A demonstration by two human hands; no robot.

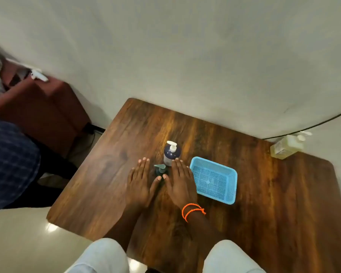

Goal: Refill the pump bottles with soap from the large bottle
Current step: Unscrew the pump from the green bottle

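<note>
A dark blue pump bottle (171, 153) with a white pump stands upright near the middle of the wooden table (264, 184). Just in front of it stands a smaller dark bottle with a teal pump (161, 169), partly hidden between my hands. My left hand (141, 184) lies flat on the table to its left, fingers straight. My right hand (180, 182), with orange bands at the wrist, lies flat to its right, fingertips beside the blue bottle's base. A large pale yellow bottle (285, 147) with a white pump lies at the table's far right corner against the wall.
A light blue mesh plastic basket (215, 180) sits on the table just right of my right hand. A brown cabinet (39, 111) stands at the left by the wall. A person in dark checked clothing (10, 162) is at the left edge. A black cable (313, 125) runs along the wall.
</note>
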